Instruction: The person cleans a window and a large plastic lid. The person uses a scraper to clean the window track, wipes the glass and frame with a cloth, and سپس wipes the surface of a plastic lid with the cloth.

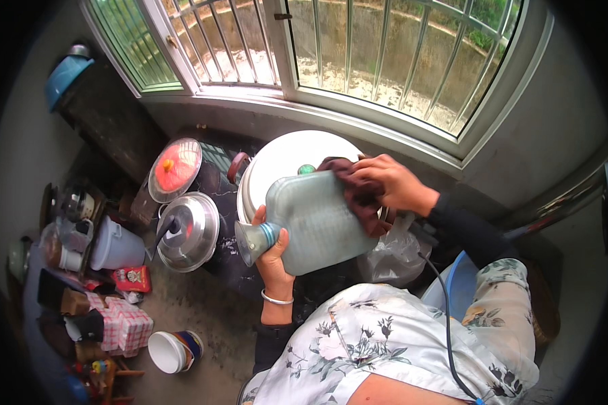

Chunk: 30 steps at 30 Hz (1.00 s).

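A grey-green rubber hot water bottle (314, 223) is held tilted over a dark countertop, its funnel-shaped neck (253, 243) pointing to the lower left. My left hand (273, 258) grips it around the neck. With my right hand (392, 182) I hold a dark maroon cloth (357, 192) against the bottle's upper right edge. Behind the bottle lies a large round white lid (283, 152) with a green knob (306, 169). A metal pot with a lid (195, 233) and a black-handled utensil stands to the left, near a clear lid with an orange knob (175, 169).
A clear plastic bag (392, 255) lies right of the bottle, above a blue basin (461, 283). The barred window (365, 101) rises behind the counter. A white bucket (167, 352) stands on the floor at lower left. A black cable (446, 304) hangs across my front.
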{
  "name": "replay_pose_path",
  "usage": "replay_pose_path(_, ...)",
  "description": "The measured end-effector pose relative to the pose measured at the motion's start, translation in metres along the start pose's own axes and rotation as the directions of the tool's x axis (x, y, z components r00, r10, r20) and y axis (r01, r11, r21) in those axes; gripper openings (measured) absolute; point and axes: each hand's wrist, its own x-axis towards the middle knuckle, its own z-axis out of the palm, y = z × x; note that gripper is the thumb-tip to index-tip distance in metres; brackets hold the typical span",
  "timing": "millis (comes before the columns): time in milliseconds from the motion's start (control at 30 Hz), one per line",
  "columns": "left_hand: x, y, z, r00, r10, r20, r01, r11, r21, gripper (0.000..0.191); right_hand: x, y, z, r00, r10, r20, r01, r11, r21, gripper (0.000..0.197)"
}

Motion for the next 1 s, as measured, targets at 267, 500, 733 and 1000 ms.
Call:
replay_pose_path(267, 0.027, 0.032, 0.025, 0.992, -0.064, -0.112, 0.035, 0.970, -0.239, 0.065, -0.036, -0.018, -0.028, 0.853, 0.412, -0.321, -0.081, 0.712, 0.698, 0.055)
replay_pose_path(500, 0.023, -0.010, 0.016, 0.917, -0.044, 0.397, 0.190, 0.921, -0.339, 0.054, 0.018, -0.107, 0.099, 0.891, -0.375, -0.256, 0.372, 0.926, -0.063, 0.051)
replay_pose_path(733, 0.015, 0.012, 0.010, 0.925, -0.381, -0.003, 0.331, 0.808, -0.488, 0.055, -0.008, -0.027, 0.052, 0.924, -0.312, -0.221, 0.291, 0.949, -0.123, 0.048)
replay_pose_path(1000, 0.019, 0.044, 0.013, 0.931, -0.366, -0.013, 0.339, 0.876, -0.342, 0.052, -0.021, 0.025, -0.014, 0.817, 0.528, -0.231, -0.096, 0.521, 0.848, 0.051)
